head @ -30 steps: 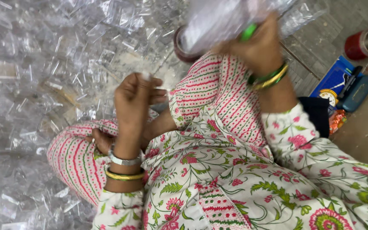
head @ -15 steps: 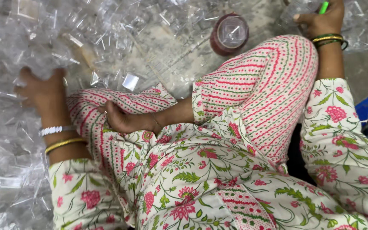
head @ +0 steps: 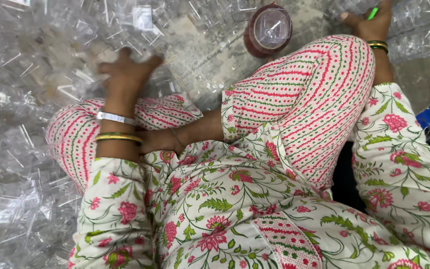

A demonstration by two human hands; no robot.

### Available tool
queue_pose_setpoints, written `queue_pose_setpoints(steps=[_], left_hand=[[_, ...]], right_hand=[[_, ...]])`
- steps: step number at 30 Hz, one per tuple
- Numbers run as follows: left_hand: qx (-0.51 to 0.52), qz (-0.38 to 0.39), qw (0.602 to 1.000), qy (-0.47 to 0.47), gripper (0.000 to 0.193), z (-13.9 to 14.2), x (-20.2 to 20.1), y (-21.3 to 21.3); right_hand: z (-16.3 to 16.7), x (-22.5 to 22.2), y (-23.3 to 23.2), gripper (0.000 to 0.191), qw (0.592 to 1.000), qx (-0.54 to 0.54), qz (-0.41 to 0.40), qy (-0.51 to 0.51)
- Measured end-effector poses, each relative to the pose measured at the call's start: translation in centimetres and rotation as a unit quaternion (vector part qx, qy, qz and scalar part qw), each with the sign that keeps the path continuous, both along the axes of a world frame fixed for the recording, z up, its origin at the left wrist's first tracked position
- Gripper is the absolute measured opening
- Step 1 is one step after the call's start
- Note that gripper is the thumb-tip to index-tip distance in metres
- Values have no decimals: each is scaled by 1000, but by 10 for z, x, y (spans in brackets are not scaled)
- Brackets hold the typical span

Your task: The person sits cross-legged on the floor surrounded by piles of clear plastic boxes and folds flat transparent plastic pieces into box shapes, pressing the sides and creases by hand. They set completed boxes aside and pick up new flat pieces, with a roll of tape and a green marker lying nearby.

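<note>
The left hand (head: 125, 74) lies spread on the clear plastic pieces (head: 36, 65), which are directly under it; the right hand (head: 369, 22), far off, grips a green pen (head: 373, 13).

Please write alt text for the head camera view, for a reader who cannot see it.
A seated person in floral clothes presses the left hand into a heap of clear plastic pieces. The right hand holds a green pen-like thing at more clear packs, a dark red lidded jar between them.

I see glossy, clear plastic pieces (head: 36, 74) heaped around, matt floral printed cotton cloth sleeves (head: 110, 209), a shiny gold metal bangle (head: 118, 138), and a smooth maroon plastic-lidded jar (head: 268, 30).
</note>
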State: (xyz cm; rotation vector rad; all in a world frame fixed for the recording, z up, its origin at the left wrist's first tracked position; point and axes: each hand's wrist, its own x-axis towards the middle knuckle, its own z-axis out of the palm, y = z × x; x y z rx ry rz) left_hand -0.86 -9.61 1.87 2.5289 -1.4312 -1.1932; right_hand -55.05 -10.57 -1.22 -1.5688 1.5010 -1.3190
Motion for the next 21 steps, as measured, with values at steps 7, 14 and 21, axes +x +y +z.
queue_pose_setpoints(steps=[7, 14, 21], left_hand=[[-232, -5, 952, 199, 64, -30, -8, 5], [-457, 15, 884, -100, 32, -59, 43, 11], [-227, 46, 925, 302, 46, -56, 0, 9]], right_hand=[[3, -26, 17, 41, 973, 182, -62, 130], [67, -18, 62, 15, 969, 133, -37, 203], [142, 96, 58, 24, 996, -11, -22, 91]])
